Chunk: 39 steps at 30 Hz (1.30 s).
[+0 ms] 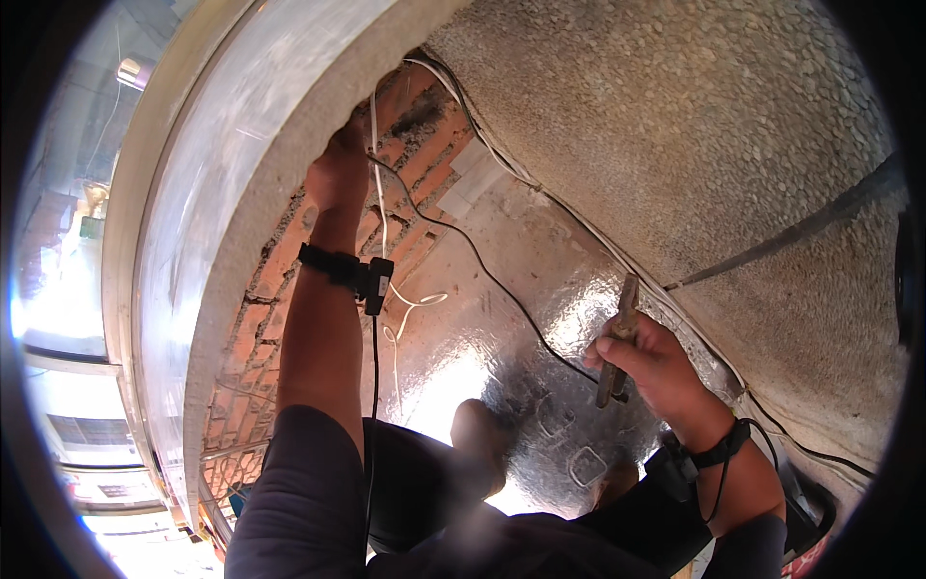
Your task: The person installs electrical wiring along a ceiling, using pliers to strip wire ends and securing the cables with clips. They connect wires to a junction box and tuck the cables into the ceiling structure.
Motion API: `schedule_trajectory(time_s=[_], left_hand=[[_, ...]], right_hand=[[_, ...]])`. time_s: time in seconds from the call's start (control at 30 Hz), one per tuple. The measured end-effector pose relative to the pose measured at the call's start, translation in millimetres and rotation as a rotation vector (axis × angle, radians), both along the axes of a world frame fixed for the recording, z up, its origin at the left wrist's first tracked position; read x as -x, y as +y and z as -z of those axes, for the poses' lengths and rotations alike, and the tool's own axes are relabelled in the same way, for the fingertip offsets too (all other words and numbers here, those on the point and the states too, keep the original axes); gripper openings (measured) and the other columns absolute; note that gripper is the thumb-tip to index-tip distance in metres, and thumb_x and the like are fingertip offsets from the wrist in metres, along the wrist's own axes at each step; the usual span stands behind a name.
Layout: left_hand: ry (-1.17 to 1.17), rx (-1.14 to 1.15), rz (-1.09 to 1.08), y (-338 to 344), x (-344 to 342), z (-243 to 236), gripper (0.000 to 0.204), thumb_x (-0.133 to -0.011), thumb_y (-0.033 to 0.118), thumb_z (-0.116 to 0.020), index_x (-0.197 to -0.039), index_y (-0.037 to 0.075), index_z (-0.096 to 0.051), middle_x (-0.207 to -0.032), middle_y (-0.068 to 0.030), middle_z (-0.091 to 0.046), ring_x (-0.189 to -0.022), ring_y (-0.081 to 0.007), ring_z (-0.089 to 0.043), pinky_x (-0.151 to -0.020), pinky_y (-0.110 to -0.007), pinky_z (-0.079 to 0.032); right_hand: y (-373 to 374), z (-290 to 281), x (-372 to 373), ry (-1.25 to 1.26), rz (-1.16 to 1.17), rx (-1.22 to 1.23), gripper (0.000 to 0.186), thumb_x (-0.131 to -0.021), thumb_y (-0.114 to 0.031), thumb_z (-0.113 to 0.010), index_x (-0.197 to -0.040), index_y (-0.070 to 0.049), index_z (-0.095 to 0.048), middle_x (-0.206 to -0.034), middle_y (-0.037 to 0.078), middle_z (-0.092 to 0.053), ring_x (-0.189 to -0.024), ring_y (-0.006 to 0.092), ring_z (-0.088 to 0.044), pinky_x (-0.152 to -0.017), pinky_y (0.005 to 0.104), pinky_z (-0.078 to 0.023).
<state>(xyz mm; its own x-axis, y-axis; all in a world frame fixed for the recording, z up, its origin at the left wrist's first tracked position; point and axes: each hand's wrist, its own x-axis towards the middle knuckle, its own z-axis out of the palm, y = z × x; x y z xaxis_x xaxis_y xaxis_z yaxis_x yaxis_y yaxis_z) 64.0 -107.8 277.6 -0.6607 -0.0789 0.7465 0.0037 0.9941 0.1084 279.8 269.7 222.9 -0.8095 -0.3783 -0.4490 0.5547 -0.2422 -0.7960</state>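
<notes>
My left hand (338,176) reaches up against the brick wall, close under the edge of the curved ledge. Its fingers are in shadow and mostly hidden, so their grip does not show. Beside it a thin black cable (453,228) starts and runs down across the shiny surface to near my right hand (658,365). That hand is closed around a worn pair of pliers (626,323), held upright with one end above the fist and the other below. A white cable (380,207) hangs just right of my left wrist and ends in loose loops.
At left curves a pale ledge (231,232) over the brick wall (253,333). A rough pebbled wall (666,116) fills the right, with a cable bundle (603,241) along its edge and a dark strap or pipe (791,234) across it. Shiny metallic sheeting (521,299) lies below.
</notes>
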Motion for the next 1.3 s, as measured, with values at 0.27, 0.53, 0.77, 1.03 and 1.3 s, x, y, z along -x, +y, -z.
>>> schedule_trajectory(time_s=[0.27, 0.53, 0.77, 1.03, 1.3], left_hand=[[-0.129, -0.109, -0.079, 4, 9, 27, 0.023, -0.083, 0.029, -0.063, -0.088, 0.007, -0.064, -0.085, -0.0205, -0.067, -0.078, -0.0395, -0.066, -0.068, -0.049, -0.054], [-0.474, -0.747, 0.155, -30, 11, 96, 0.028, -0.089, 0.026, -0.063, -0.086, -0.002, -0.057, -0.085, -0.0171, -0.067, -0.073, -0.0275, -0.065, -0.067, -0.042, -0.052], [-0.965, -0.824, 0.22, 7, -54, 103, 0.026, -0.097, 0.022, -0.052, -0.088, -0.001, -0.058, -0.083, -0.0116, -0.069, -0.07, -0.016, -0.061, -0.063, -0.032, -0.049], [-1.302, -1.144, 0.197, 14, -120, 108, 0.027, -0.103, 0.03, -0.047, -0.111, 0.005, -0.046, -0.098, -0.0109, -0.068, -0.088, -0.0222, -0.066, -0.083, -0.039, -0.053], [-1.231, -1.331, 0.229, 43, -159, 105, 0.026, -0.1, 0.031, -0.054, -0.113, 0.009, -0.047, -0.101, -0.0092, -0.064, -0.088, -0.0208, -0.066, -0.081, -0.038, -0.051]], right_hand=[[5, 2, -2, -0.014, -0.02, -0.059, 0.013, -0.088, -0.012, -0.065, -0.095, -0.003, -0.058, -0.087, 0.005, -0.067, -0.078, 0.0112, -0.061, -0.067, 0.0255, -0.048], [0, 3, 3, -0.037, 0.023, 0.062, 0.01, -0.087, -0.01, -0.065, -0.091, -0.005, -0.058, -0.082, 0.004, -0.064, -0.075, 0.0114, -0.06, -0.069, 0.0261, -0.048], [7, 9, 13, -0.114, 0.069, 0.103, 0.007, -0.085, -0.008, -0.066, -0.091, -0.007, -0.062, -0.085, 0.003, -0.066, -0.082, 0.0121, -0.063, -0.078, 0.0261, -0.049], [5, 41, 24, -0.097, -0.047, 0.005, 0.015, -0.094, -0.017, -0.06, -0.102, -0.004, -0.057, -0.089, 0.008, -0.064, -0.086, 0.0207, -0.066, -0.081, 0.0331, -0.052], [-25, 67, 34, -0.113, -0.029, 0.044, 0.014, -0.094, -0.016, -0.06, -0.101, -0.004, -0.058, -0.089, 0.008, -0.065, -0.084, 0.0203, -0.066, -0.075, 0.0323, -0.052]])
